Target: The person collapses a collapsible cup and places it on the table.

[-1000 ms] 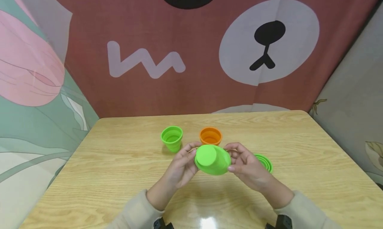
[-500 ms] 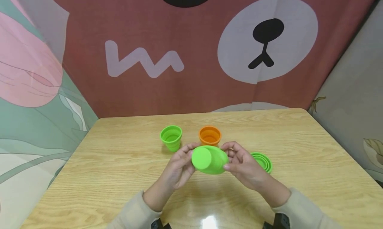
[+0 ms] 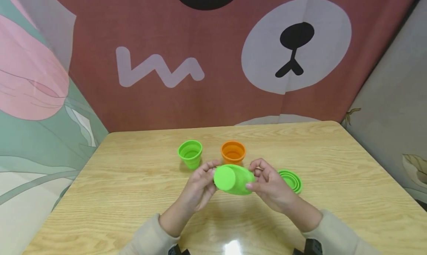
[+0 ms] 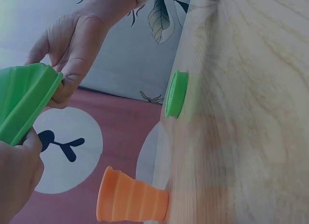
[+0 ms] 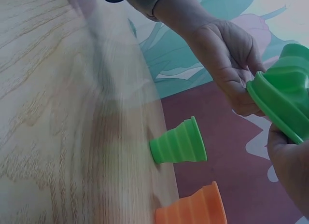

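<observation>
A green collapsible cup [image 3: 238, 179] is held above the table between both hands, its round base turned toward the head camera. My left hand [image 3: 201, 186] pinches the rim on the left, and my right hand [image 3: 271, 186] pinches it on the right. In the right wrist view the cup's wall [image 5: 285, 81] looks bent out of round. Behind the hands stand a second green cup [image 3: 190, 154] and an orange cup [image 3: 233, 152], both upright and extended. Beside the right hand lies a flattened green cup [image 3: 290, 181], its rings nested.
The wooden table [image 3: 116, 184] ends at the back against a hanging cloth [image 3: 220, 106] with a printed bear face. Patterned cloths also hang at the left and right sides.
The held cup has shifted slightly left, its base turning a little more toward the head camera. Both hands keep their grip. The cups on the table have stayed put.
</observation>
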Motion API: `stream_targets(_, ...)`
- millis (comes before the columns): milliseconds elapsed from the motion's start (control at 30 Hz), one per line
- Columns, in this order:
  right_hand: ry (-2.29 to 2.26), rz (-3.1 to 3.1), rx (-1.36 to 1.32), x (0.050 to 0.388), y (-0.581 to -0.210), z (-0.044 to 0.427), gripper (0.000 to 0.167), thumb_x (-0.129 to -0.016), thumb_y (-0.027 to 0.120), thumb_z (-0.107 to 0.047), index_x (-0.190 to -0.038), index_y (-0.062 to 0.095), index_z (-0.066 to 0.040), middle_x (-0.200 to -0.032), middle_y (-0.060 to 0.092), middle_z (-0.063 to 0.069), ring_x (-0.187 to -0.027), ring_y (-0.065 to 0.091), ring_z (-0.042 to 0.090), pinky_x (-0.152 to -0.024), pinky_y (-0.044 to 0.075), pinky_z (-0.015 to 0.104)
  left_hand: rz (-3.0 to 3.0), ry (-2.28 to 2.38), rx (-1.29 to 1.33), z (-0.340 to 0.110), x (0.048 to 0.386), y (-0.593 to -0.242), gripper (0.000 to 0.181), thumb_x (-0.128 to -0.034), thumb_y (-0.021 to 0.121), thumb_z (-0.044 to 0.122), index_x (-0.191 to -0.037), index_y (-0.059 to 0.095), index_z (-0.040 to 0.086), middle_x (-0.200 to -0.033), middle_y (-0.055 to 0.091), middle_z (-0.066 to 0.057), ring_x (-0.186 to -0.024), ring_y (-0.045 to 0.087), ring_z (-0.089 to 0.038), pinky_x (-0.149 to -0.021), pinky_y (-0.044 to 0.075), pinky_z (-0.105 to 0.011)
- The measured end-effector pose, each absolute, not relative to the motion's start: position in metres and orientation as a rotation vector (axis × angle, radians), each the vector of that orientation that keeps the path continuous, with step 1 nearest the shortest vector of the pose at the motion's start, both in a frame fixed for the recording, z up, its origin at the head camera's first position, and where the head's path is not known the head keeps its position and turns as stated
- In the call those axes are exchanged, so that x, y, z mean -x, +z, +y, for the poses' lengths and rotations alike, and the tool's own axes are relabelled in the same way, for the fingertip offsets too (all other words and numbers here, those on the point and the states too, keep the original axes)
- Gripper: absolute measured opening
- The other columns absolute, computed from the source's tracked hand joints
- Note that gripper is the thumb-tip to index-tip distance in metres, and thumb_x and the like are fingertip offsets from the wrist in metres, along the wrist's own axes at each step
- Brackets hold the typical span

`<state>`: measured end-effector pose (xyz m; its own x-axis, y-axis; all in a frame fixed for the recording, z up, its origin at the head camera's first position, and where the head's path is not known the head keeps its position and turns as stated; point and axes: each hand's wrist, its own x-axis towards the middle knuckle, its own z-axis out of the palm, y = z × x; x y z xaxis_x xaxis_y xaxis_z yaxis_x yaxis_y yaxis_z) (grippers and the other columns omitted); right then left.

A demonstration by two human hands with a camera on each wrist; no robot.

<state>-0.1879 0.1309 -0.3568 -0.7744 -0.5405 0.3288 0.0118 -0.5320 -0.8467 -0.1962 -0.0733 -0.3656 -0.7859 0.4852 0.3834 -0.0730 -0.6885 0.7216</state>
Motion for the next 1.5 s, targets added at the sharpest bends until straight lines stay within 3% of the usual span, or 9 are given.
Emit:
stream_targets(500,-2.208,1.929,0.498,0.184,-0.344,0.120,0.035,-0.071,0.052,0.016,-0.095,0.028,0.007,-0.084,0.043,0.010,-0.072,0.050,0.012,-0.064,0.048,0.019,1.217,2.466,-0.772,-0.074,0.196,-0.371,0.022,-0.0900,0.028,-0.004,-0.108,0.040,0.001,-0.101,0.048,-0.007,-0.087,0.052,-0.012,-0.076,0.046,-0.023)
stream_targets(700,-2.186,1.948,0.532,0.185,-0.341,0.120,0.039,-0.073,0.055,0.013,-0.102,0.029,0.008,-0.088,0.043,0.012,-0.075,0.050,0.013,-0.067,0.048,0.021,1.211,2.466,-0.750,-0.073,0.199,-0.370,0.025,-0.0915,0.025,-0.003,-0.113,0.037,-0.001,-0.104,0.048,-0.006,-0.090,0.052,-0.013,-0.078,0.045,-0.025)
stream_targets(833,-2.151,1.861,0.685,0.183,-0.343,0.127,0.049,-0.071,0.059,0.010,-0.106,0.026,0.007,-0.093,0.039,0.014,-0.080,0.048,0.013,-0.070,0.047,0.020,1.221,2.475,-0.724,-0.074,0.199,-0.369,0.025,-0.0917,0.026,-0.003,-0.116,0.033,-0.007,-0.100,0.049,-0.005,-0.086,0.052,-0.011,-0.075,0.046,-0.022)
stream_targets(933,-2.124,1.813,0.780,0.183,-0.345,0.132,0.051,-0.071,0.062,0.007,-0.107,0.026,0.003,-0.096,0.038,0.014,-0.083,0.048,0.013,-0.071,0.047,0.021,1.222,2.474,-0.715,-0.075,0.199,-0.368,0.024,-0.0915,0.027,-0.003,-0.114,0.036,-0.005,-0.099,0.050,-0.005,-0.084,0.052,-0.010,-0.073,0.046,-0.021)
stream_targets(1133,-2.146,1.762,0.829,0.183,-0.348,0.133,0.040,-0.074,0.060,0.004,-0.101,0.032,-0.004,-0.094,0.042,0.010,-0.082,0.049,0.011,-0.071,0.047,0.021,1.225,2.466,-0.710,-0.076,0.198,-0.366,0.027,-0.0910,0.024,-0.005,-0.109,0.041,0.005,-0.096,0.051,-0.003,-0.081,0.053,-0.009,-0.072,0.046,-0.020)
stream_targets(1367,-2.209,1.762,0.759,0.184,-0.348,0.129,0.035,-0.073,0.060,0.008,-0.089,0.030,-0.002,-0.094,0.042,0.009,-0.081,0.051,0.011,-0.070,0.048,0.021,1.305,2.420,-0.688,-0.076,0.195,-0.366,0.025,-0.0908,0.027,-0.004,-0.115,0.032,-0.010,-0.102,0.049,-0.006,-0.086,0.053,-0.012,-0.074,0.046,-0.024)
stream_targets(1500,-2.167,1.892,0.715,0.184,-0.348,0.125,0.036,-0.072,0.057,0.013,-0.087,0.027,0.001,-0.092,0.040,0.012,-0.079,0.050,0.012,-0.068,0.048,0.021,1.348,2.406,-0.680,-0.076,0.193,-0.366,0.027,-0.0908,0.031,-0.001,-0.115,0.031,-0.011,-0.104,0.049,-0.007,-0.088,0.053,-0.013,-0.076,0.046,-0.025)
